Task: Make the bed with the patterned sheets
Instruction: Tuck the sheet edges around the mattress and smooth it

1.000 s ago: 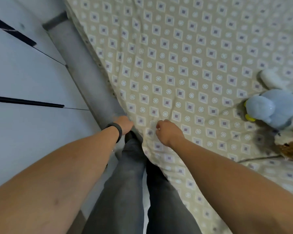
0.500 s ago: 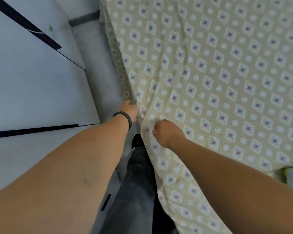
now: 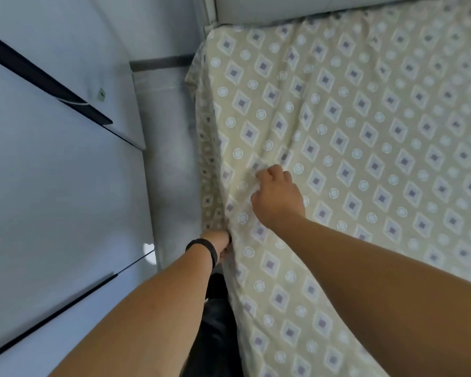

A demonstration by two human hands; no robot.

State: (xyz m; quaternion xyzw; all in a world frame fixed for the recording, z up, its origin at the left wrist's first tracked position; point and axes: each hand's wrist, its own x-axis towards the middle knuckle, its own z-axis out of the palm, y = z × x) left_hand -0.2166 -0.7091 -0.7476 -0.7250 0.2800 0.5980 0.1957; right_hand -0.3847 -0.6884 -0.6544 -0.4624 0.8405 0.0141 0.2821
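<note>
Nearest the camera, two bare forearms reach out from six o'clock, with dark trousers between them. The left hand [image 3: 220,242], black band on its wrist, is down at the bed's side edge just below centre, and its fingers are hidden behind the overhanging cloth; whether they grip or merely press, I cannot tell. A touch further up, toward one o'clock from it, the right hand [image 3: 276,197] sits on top of the bed with its fingers curled into a bunch of the patterned sheet [image 3: 365,148], puckering the fabric around the knuckles.

The sheet itself covers the mattress from five o'clock up to one o'clock, its side hem hanging over the edge along the narrow floor strip [image 3: 169,159]. Creases fan away from the right hand toward the far corner at twelve o'clock, by the headboard [image 3: 297,9]. White cupboard doors [image 3: 52,172] fill nine o'clock.

The step looks like tucking and tightening the side edge. The next move likely calls for drawing the bunched cloth toward the edge and pushing it under, then working along toward that far corner.
</note>
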